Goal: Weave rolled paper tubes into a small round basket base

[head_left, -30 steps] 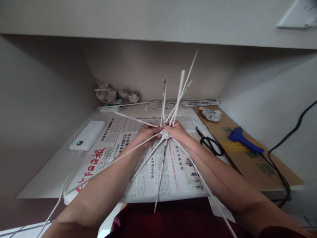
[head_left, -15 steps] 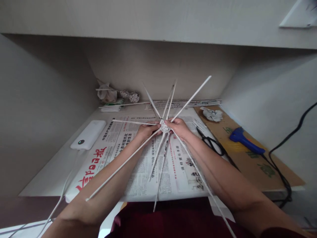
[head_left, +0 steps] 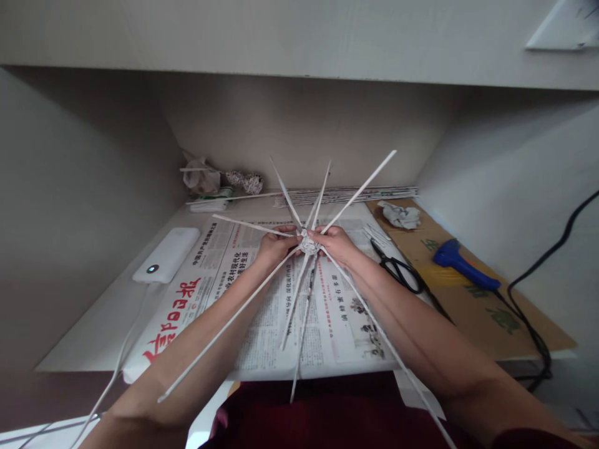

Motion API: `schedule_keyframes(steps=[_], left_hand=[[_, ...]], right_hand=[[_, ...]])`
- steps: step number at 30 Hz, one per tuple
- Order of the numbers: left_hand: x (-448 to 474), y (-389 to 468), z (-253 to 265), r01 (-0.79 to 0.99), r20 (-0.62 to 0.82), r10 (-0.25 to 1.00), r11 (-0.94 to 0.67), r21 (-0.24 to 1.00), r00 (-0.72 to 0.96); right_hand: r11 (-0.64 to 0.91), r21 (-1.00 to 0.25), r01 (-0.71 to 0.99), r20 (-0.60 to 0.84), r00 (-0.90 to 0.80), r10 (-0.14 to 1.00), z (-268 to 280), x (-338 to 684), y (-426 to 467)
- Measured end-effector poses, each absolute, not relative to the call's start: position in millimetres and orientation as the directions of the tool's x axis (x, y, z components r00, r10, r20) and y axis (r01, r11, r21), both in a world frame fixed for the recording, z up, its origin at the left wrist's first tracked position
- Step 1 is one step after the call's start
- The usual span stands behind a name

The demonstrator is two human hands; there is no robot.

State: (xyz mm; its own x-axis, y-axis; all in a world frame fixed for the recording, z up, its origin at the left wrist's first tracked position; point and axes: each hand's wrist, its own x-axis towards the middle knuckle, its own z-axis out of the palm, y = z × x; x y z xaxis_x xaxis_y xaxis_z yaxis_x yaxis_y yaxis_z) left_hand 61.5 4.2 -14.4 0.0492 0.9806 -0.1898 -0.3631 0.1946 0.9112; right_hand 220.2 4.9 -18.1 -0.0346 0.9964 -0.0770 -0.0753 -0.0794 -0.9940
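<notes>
A woven paper hub (head_left: 310, 244), with pale rods (head_left: 359, 192) radiating from it, is held over newspaper (head_left: 262, 355) spread on the table (head_left: 103, 337); its left edge is grasped by the left hand (head_left: 278, 245), its right edge by the right hand (head_left: 337, 243).

Woven centre (head_left: 309, 244) — rough, matt paper

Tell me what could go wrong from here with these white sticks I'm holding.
The left hand and right hand pinch the white centre from both sides; if either loosens, the sticks fanning from it might shift. One long stick crosses in front of the left forearm in this view, so it could catch or bend if that arm moves. The black scissors lie close to the right forearm, which could knock them if it swings outward.
</notes>
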Motion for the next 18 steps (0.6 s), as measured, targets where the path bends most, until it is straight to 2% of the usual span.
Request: schedule_keyframes(steps=[10,14,18], left_hand=[[56.6,6.3,-13.5,-0.417,-0.237,0.956,0.289,0.862,0.173],[55.4,7.8,-18.0,-0.403,-0.188,0.956,0.266,0.875,0.225],[55.3,7.5,-18.9,-0.383,-0.162,0.959,0.243,0.891,0.231]], right_hand=[[-0.115,-0.984,-0.135,-0.104,-0.091,0.990,-13.6,219.6,0.7],[-0.126,-0.979,-0.160,-0.118,-0.059,0.991,-13.2,217.3,-0.5],[-0.138,-0.959,-0.248,-0.111,-0.121,0.986,-9.2,215.7,-3.5]])
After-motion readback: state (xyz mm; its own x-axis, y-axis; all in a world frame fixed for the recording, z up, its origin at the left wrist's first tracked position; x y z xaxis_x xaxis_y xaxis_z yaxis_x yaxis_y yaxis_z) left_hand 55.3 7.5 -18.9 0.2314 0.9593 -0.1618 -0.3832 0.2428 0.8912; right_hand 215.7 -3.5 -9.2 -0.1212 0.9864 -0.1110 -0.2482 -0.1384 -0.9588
